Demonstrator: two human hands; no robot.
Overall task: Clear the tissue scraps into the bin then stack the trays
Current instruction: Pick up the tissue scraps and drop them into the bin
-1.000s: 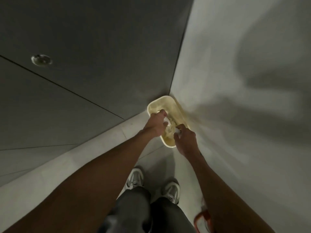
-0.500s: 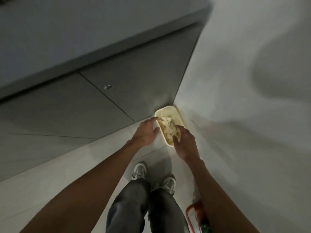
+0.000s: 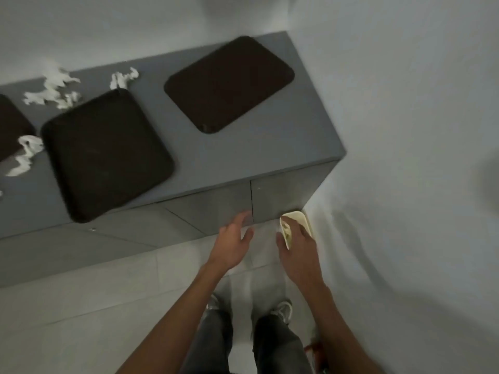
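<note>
Grip empty: left hand [image 3: 232,240], right hand [image 3: 297,248]; three trays [image 3: 108,155], tissue clumps [image 3: 51,90], one bin [image 3: 304,221].

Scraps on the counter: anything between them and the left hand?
Only the middle tray, lying flat between the left hand and the scraps behind it; a reach can likely pass over it.

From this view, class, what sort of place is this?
Probably a canteen tray-return corner: dark trays and tissue scraps on a grey counter, a small bin on the floor.
</note>
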